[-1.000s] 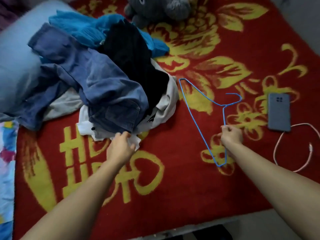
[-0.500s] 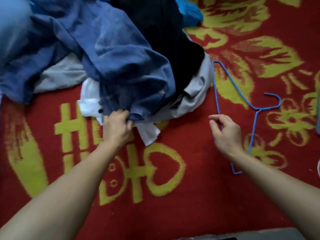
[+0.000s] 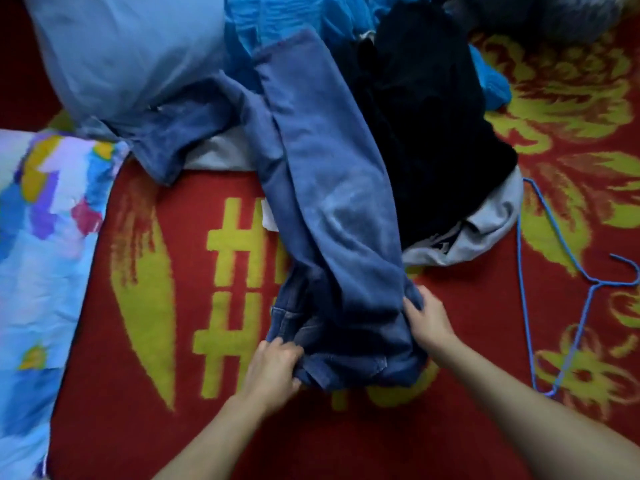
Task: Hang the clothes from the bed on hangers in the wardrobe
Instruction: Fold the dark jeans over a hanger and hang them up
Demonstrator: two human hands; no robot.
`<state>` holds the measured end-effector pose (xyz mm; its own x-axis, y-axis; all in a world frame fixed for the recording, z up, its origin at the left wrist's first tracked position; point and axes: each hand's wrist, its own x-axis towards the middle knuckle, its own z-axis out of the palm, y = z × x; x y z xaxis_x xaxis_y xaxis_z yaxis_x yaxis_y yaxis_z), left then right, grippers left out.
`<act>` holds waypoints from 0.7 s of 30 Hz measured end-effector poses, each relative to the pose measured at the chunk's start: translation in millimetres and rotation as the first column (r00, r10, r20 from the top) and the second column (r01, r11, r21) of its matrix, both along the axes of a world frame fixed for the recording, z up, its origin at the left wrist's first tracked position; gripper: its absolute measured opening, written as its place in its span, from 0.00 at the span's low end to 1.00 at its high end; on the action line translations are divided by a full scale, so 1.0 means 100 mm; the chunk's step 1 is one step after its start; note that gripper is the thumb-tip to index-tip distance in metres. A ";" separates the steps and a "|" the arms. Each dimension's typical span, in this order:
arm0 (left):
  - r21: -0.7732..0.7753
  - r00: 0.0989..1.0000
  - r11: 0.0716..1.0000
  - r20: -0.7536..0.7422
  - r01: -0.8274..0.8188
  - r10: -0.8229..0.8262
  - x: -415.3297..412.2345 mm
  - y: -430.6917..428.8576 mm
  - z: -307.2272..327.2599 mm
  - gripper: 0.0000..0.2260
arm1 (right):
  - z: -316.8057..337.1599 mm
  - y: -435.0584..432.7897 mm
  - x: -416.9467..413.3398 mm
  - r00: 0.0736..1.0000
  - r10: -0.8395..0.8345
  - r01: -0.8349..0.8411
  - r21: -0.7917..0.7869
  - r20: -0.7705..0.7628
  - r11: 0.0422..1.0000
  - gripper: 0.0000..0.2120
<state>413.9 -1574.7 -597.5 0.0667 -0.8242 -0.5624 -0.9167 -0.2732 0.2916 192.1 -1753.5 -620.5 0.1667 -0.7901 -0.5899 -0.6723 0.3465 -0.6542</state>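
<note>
Both hands are on the denim! The left hand (image 3: 273, 365) is clenched on the bunched waistband end of the blue jeans (image 3: 339, 220), fingers curled into the fabric. The right hand (image 3: 427, 322) grasps the opposite edge, fingers dug into the cloth. Neither hand is loose.

The jeans lie on the red bedspread (image 3: 346, 441), waistband at the hands and legs running away from them into the pile. To do this step well, I'd draw the waistband toward the body with both hands level. That way the legs slide free without dragging the other clothes along. Then shake them flat before they go over a bar.

Out to the right of the right hand, well apart, the blue wire hanger (image 3: 603, 281) lies flat on the bedspread, untouched.

Beyond the hands, a black garment (image 3: 426, 133) sits just beside the jeans' leg. A pale grey garment (image 3: 485, 233) peeks out beneath it, with bright blue cloth (image 3: 277, 19) farther up. Far beyond the left hand is a light blue pillow (image 3: 121, 57).
</note>
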 end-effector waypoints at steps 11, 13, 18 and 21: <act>-0.106 0.785 0.778 -0.068 -0.620 0.616 0.44 -0.42 -0.09 0.22 | 0.07 -0.33 0.09 0.985 -0.165 0.168 0.081 -0.045 0.982 0.21; 0.025 0.731 0.749 -0.194 -0.663 0.654 0.38 -0.52 -0.16 0.16 | 0.04 -0.36 0.31 0.993 -0.022 0.033 0.085 -0.120 0.996 0.21; -0.026 0.705 0.713 -0.180 -0.701 0.686 0.30 -0.43 -0.10 0.07 | 0.14 -0.38 0.04 0.959 -0.093 0.056 -0.142 -0.266 0.988 0.15; 0.008 0.669 0.672 -0.083 -0.741 0.738 0.43 -0.21 -0.02 0.10 | 0.26 -0.56 -0.63 0.859 -0.275 0.183 -0.242 -0.431 0.953 0.21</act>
